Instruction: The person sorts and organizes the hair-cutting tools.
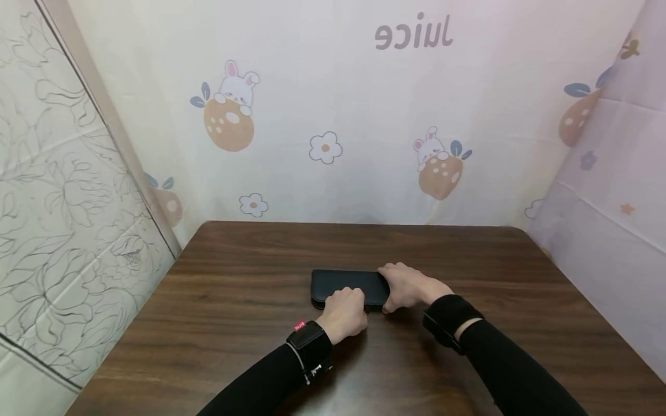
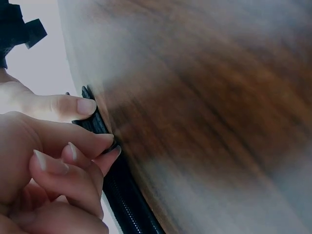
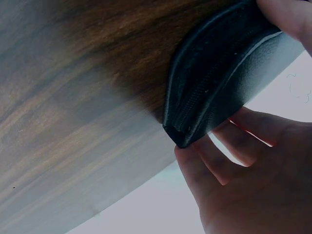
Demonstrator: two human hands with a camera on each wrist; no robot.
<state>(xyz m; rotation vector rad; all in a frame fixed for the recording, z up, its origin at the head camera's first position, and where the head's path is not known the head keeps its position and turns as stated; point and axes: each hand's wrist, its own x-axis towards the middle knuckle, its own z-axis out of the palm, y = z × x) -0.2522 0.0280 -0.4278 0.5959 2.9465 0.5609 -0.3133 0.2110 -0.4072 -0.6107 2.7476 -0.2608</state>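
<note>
A dark zip-around wallet (image 1: 338, 283) lies flat on the wooden table, its long zipped side towards me. My left hand (image 1: 343, 315) is at the middle of that near side. In the left wrist view its thumb and forefinger pinch at the zipper (image 2: 127, 212), the pull hidden between the fingertips, while the other fingers curl in. Around the wallet's right end, my right hand (image 1: 410, 286) holds it, thumb on the near edge and fingers at the far corner. The right wrist view shows zipper teeth along the rounded end of the wallet (image 3: 248, 73).
The brown wood-grain table (image 1: 234, 346) spreads out on all sides of the wallet. Behind it hangs a pale curtain (image 1: 322, 86) printed with rabbits and flowers. A floral panel (image 1: 67, 190) stands along the left, and another curtain fold (image 1: 614, 202) borders the right.
</note>
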